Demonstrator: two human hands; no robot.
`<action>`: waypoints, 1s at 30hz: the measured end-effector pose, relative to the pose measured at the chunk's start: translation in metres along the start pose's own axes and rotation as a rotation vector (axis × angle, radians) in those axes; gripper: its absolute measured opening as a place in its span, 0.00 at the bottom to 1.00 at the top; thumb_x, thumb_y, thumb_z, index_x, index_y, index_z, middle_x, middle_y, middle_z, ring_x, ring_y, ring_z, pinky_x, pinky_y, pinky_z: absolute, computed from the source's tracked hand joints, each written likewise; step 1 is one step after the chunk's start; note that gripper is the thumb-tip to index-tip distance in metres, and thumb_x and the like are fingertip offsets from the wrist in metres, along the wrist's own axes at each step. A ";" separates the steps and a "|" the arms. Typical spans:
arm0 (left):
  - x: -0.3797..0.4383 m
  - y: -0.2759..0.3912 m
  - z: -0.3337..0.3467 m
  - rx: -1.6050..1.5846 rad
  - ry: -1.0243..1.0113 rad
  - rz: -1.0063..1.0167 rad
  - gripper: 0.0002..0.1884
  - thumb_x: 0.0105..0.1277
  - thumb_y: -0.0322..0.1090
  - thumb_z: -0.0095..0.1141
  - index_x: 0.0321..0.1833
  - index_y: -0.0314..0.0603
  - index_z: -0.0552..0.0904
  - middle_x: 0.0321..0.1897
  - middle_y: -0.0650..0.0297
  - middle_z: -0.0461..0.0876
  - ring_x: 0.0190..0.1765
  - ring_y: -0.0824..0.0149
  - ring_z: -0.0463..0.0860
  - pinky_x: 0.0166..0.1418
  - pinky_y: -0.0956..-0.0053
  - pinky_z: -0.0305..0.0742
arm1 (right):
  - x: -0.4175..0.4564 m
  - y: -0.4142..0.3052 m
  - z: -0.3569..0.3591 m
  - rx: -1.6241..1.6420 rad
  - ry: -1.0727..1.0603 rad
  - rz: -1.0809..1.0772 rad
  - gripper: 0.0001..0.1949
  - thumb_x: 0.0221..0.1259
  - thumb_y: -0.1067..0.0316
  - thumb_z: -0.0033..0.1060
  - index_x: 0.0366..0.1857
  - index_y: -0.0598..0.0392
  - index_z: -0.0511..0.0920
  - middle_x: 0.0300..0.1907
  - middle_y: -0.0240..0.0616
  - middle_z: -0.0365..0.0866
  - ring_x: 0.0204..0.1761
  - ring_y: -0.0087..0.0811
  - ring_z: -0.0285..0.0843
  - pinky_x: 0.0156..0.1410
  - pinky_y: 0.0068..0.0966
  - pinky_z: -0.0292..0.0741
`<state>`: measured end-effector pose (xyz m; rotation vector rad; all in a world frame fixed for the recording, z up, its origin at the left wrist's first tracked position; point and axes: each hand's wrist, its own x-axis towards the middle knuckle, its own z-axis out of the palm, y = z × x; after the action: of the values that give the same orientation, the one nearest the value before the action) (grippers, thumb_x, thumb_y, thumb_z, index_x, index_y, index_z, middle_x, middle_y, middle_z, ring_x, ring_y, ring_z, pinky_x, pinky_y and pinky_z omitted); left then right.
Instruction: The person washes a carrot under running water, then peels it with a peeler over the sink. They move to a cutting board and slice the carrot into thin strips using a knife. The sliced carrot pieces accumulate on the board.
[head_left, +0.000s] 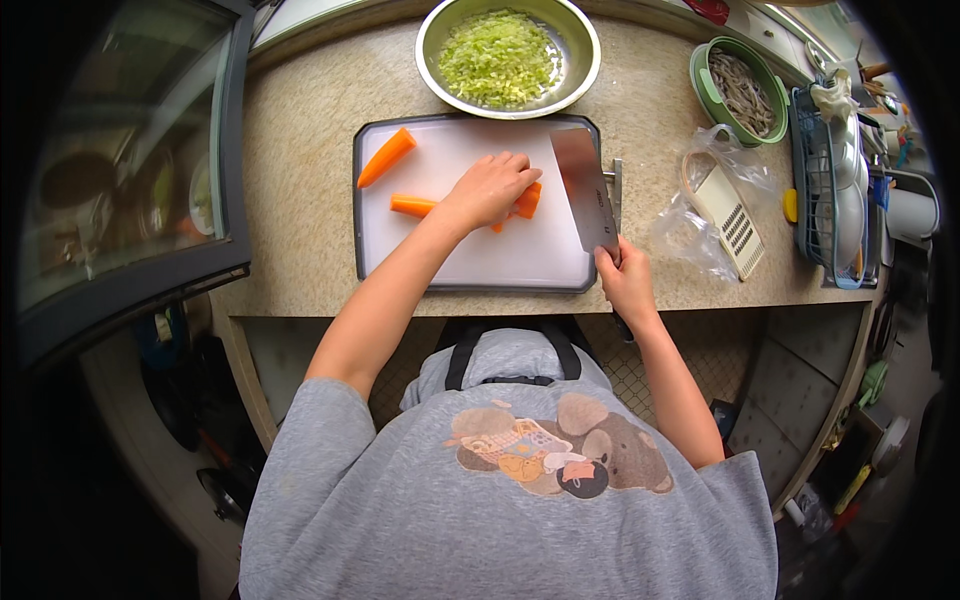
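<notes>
My right hand (630, 281) grips the handle of a Chinese cleaver (581, 180). Its broad blade lies tilted over the right edge of a white cutting board (457, 259) with a dark rim. My left hand (491, 187) bends its fingers down over cut orange carrot pieces (529, 201) on the board, left of the blade. Part of these pieces is hidden under the fingers. A length of carrot (411, 205) reaches out to the left from behind my left wrist. Another tapered carrot piece (387, 157) lies apart at the board's upper left.
Beyond the board stands a metal bowl (427, 71) of chopped pale-green vegetable. To the right lie a grater (731, 221), a clear plastic bag (694, 244), a green container (778, 112) of what looks like shrimp and a blue dish rack (814, 225). An open window (244, 150) juts in at left.
</notes>
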<state>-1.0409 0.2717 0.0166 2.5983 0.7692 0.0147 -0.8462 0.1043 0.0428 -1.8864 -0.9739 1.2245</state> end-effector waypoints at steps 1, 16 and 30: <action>0.004 0.002 -0.001 -0.003 -0.049 -0.004 0.25 0.48 0.29 0.66 0.53 0.45 0.79 0.47 0.64 0.76 0.53 0.60 0.74 0.55 0.68 0.71 | -0.001 0.000 -0.002 0.001 0.006 0.005 0.06 0.62 0.72 0.54 0.33 0.64 0.76 0.17 0.27 0.67 0.22 0.16 0.61 0.27 0.20 0.62; -0.011 -0.009 0.008 -0.152 0.179 0.097 0.23 0.49 0.40 0.69 0.47 0.43 0.78 0.48 0.62 0.76 0.51 0.58 0.76 0.54 0.66 0.73 | -0.006 0.018 -0.009 0.046 0.029 0.008 0.06 0.61 0.72 0.54 0.34 0.65 0.77 0.18 0.30 0.72 0.22 0.16 0.62 0.26 0.22 0.64; 0.000 -0.003 0.003 -0.143 0.018 0.098 0.23 0.51 0.30 0.66 0.53 0.46 0.79 0.49 0.65 0.77 0.54 0.59 0.75 0.57 0.66 0.72 | -0.006 0.023 -0.009 0.028 0.022 -0.011 0.07 0.61 0.70 0.54 0.34 0.64 0.77 0.17 0.34 0.74 0.21 0.19 0.64 0.27 0.24 0.65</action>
<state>-1.0419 0.2732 0.0120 2.4999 0.6228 0.1179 -0.8347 0.0863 0.0285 -1.8663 -0.9502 1.2025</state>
